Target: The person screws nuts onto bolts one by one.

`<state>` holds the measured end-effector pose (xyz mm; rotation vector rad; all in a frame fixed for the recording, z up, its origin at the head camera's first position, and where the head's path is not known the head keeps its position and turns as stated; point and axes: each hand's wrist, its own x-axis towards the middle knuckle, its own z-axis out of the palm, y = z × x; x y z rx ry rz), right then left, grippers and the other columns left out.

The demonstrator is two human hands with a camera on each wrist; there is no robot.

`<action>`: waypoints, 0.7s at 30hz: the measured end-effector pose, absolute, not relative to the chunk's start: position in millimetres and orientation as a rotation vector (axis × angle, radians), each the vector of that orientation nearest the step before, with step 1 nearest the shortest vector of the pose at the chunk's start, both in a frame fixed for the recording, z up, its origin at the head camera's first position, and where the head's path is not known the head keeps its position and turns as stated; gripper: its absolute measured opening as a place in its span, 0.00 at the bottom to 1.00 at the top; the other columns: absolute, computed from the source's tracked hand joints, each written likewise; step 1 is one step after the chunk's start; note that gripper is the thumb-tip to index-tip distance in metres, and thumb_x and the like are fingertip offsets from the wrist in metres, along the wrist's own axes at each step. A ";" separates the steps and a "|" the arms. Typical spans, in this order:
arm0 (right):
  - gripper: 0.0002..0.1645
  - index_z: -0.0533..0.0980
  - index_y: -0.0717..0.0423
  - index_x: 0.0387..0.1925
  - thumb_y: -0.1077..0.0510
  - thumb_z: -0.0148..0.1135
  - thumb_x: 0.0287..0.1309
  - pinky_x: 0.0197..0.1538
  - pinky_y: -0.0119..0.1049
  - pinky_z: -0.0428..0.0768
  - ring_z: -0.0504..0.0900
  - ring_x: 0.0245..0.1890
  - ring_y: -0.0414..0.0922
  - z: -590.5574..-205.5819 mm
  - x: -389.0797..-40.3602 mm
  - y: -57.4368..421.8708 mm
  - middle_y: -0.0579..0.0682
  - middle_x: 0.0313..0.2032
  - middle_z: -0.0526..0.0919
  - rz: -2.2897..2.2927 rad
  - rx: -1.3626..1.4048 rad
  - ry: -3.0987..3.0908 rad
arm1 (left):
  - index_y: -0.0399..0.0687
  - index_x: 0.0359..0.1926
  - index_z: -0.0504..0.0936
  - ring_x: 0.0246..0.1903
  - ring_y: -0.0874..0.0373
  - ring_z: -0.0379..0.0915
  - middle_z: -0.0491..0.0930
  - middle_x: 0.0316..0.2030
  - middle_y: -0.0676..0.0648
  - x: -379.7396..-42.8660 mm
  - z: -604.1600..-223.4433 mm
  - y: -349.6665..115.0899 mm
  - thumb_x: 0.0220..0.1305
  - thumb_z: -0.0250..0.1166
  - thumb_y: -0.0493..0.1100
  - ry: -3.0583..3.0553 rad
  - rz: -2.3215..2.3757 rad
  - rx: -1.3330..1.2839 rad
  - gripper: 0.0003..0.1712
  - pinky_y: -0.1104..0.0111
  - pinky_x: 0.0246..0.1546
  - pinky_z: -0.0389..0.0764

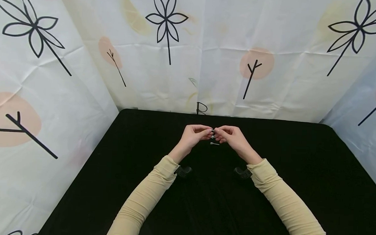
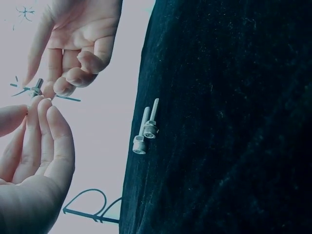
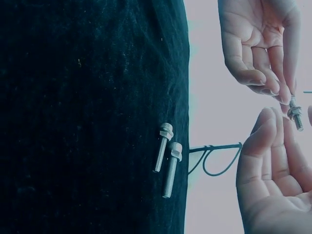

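Observation:
My left hand (image 1: 193,135) pinches a small metal bolt (image 2: 37,86) between thumb and fingertips, its threaded end pointing toward the other hand. A nut (image 3: 295,112) sits partway along its thread. My right hand (image 1: 232,137) is at the threaded end, thumb and forefinger on either side of the bolt; the right wrist view shows a gap between thumb and nut. Beneath the hands, two more bolts (image 3: 164,148) (image 3: 171,170) lie side by side on the black cloth, each with a nut up near its knurled head.
Black cloth (image 1: 203,201) covers the table. Behind its far edge and at both sides hang pale curtains (image 1: 220,80) printed with leaf and tree shapes. Dark wrist devices (image 1: 183,171) sit at both cuffs.

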<state>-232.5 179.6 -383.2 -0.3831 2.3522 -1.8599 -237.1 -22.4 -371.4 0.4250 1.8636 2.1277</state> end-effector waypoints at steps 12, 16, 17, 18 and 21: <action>0.19 0.77 0.67 0.47 0.54 0.58 0.67 0.46 0.48 0.82 0.82 0.39 0.51 -383.1 -232.6 179.4 0.67 0.41 0.80 -1.848 -0.413 2.369 | 0.28 0.48 0.80 0.40 0.53 0.82 0.83 0.40 0.38 -249.1 -392.5 -20.3 0.66 0.62 0.36 1.860 2.155 0.425 0.15 0.61 0.48 0.82; 0.20 0.75 0.67 0.49 0.52 0.56 0.68 0.44 0.44 0.84 0.82 0.39 0.51 -382.7 -232.5 179.0 0.66 0.40 0.81 -1.868 -0.393 2.343 | 0.29 0.47 0.81 0.39 0.54 0.82 0.84 0.39 0.40 -249.8 -395.9 -18.4 0.64 0.64 0.38 1.870 2.178 0.427 0.15 0.61 0.47 0.83; 0.20 0.75 0.67 0.49 0.53 0.57 0.68 0.44 0.44 0.84 0.82 0.39 0.52 -382.6 -232.2 179.0 0.65 0.40 0.81 -1.888 -0.407 2.334 | 0.29 0.47 0.81 0.39 0.54 0.82 0.84 0.39 0.40 -249.7 -396.2 -18.2 0.64 0.64 0.38 1.869 2.185 0.426 0.15 0.61 0.47 0.83; 0.19 0.74 0.68 0.50 0.55 0.58 0.67 0.45 0.43 0.84 0.82 0.39 0.52 -382.7 -232.1 179.3 0.63 0.41 0.81 -1.906 -0.425 2.328 | 0.29 0.46 0.82 0.39 0.54 0.82 0.84 0.38 0.40 -249.8 -396.7 -18.0 0.64 0.64 0.38 1.865 2.192 0.424 0.15 0.61 0.47 0.83; 0.17 0.74 0.68 0.49 0.59 0.61 0.64 0.46 0.43 0.84 0.81 0.41 0.55 -382.8 -231.4 179.4 0.61 0.42 0.81 -1.939 -0.472 2.316 | 0.29 0.46 0.82 0.38 0.54 0.82 0.84 0.38 0.40 -249.8 -397.2 -17.9 0.64 0.64 0.37 1.866 2.205 0.424 0.14 0.61 0.46 0.83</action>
